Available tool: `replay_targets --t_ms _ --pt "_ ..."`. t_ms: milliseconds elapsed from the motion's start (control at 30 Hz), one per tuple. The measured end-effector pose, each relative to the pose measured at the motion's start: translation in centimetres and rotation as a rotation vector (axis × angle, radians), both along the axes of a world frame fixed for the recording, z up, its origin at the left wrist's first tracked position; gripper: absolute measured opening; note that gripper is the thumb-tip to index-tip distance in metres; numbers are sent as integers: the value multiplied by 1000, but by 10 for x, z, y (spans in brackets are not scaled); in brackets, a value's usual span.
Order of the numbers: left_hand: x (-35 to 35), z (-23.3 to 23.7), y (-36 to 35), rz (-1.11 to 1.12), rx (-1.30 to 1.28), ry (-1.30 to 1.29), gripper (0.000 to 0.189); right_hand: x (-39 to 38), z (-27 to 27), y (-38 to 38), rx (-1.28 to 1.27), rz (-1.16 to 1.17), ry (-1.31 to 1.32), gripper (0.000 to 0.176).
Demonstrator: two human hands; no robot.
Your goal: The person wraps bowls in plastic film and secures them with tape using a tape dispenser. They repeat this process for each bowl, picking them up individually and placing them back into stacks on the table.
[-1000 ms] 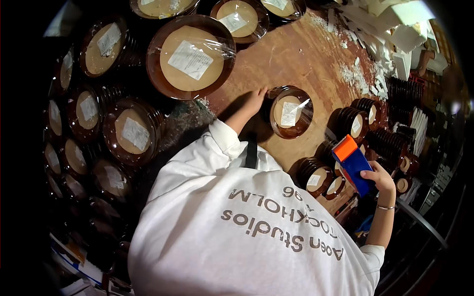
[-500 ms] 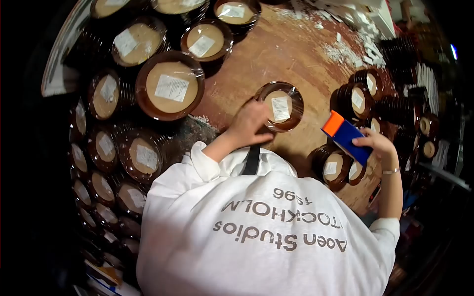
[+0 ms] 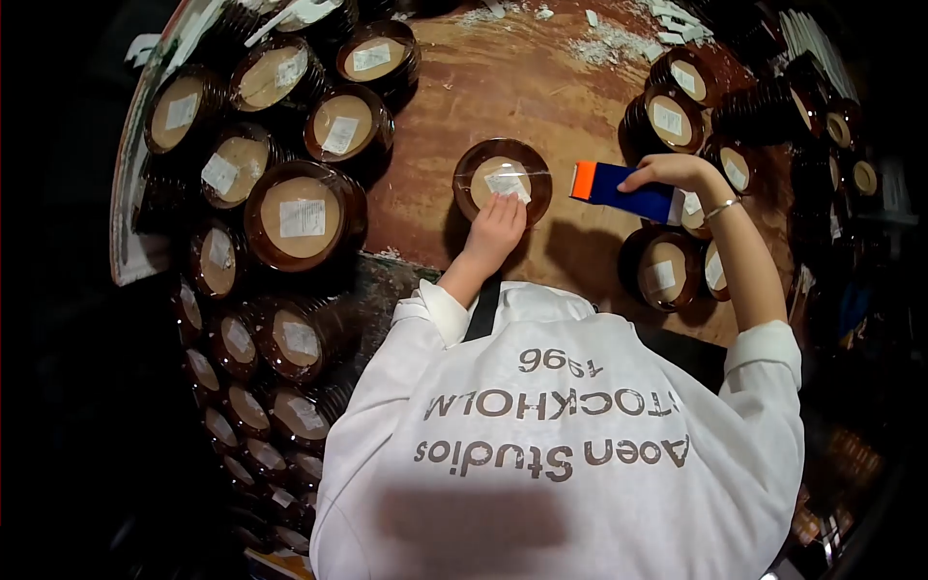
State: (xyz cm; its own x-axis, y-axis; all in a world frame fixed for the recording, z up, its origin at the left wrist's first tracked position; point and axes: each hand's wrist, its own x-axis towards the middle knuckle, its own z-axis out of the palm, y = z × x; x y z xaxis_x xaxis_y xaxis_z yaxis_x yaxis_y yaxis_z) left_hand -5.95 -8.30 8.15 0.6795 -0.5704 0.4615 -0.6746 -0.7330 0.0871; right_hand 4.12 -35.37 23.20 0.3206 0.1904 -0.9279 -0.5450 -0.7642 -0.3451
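Note:
In the middle of the wooden table, a dark brown round dish (image 3: 467,198) with a beige centre bears a printed white label (image 3: 507,180). My left hand (image 3: 496,227) rests on it, fingers stretched out and touching the lower part of the label. A shiny line, like clear film, crosses the dish's top. To its right, my right hand (image 3: 662,176) grips a blue block-shaped tool with an orange end (image 3: 614,186); its exact kind I cannot make out. The orange end points left toward the dish, held apart from it.
Stacks of labelled brown dishes line the left side, a larger dish (image 3: 259,222) among them. More dish stacks (image 3: 661,271) stand at the right. White crumbs and broken white pieces (image 3: 619,43) lie at the table's far edge.
My left hand has moved from the dish's left rim onto its label. My right hand has brought the blue and orange tool nearer to the dish. The camera view has shifted.

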Motion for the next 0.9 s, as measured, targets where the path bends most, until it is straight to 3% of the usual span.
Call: replay_targets --t_ms 133,200,300,433,500,667,800,900 --pt "10 11 6 -27 -89 73 28 2 -8 -1 -20 -11 -49 59" --pt "18 19 19 -66 -200 217 43 3 -9 4 81 -59 -34 42" --pt "42 32 46 -109 -245 351 47 4 -24 13 263 -236 -38 47" --pt "67 32 63 -54 -264 418 46 14 -45 25 373 -361 -57 53" --pt "77 34 64 54 -294 591 49 19 -64 29 396 -421 -42 54" --pt "88 45 54 115 -231 637 49 23 -100 25 482 -575 66 56" --pt "91 43 39 239 -186 595 46 19 -105 23 461 -704 38 49" --pt "97 48 36 208 -233 580 44 16 -106 12 531 -732 83 45"
